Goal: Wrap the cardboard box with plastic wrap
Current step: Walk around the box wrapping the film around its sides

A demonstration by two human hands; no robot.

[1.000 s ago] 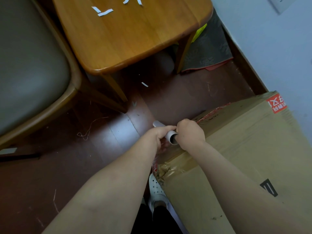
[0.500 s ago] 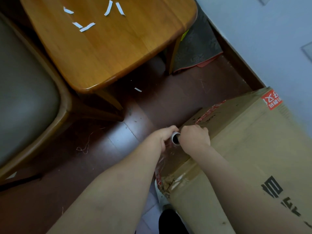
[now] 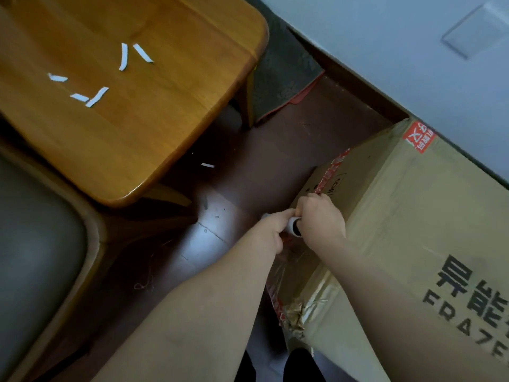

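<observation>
A large cardboard box (image 3: 407, 221) with black print and a red sticker lies on the dark floor at the right. Both hands grip a roll of plastic wrap (image 3: 294, 228) against the box's left side; only the white tube end shows between them. My left hand (image 3: 272, 230) closes around the roll's left part. My right hand (image 3: 321, 216) closes around the roll's right end, resting on the box edge. A clear film (image 3: 289, 268) stretches from the roll down the box's side toward the torn, taped corner.
A wooden table (image 3: 132, 128) with several white paper strips stands at upper left. A padded chair (image 3: 35, 244) sits at the left. A dark mat (image 3: 281, 75) lies by the wall (image 3: 385, 51). Dark floor (image 3: 275, 166) separates table and box.
The view has shifted so the table and box sit lower right in the frame. Both hands kept hold of the roll and slid it farther along the box's side.
</observation>
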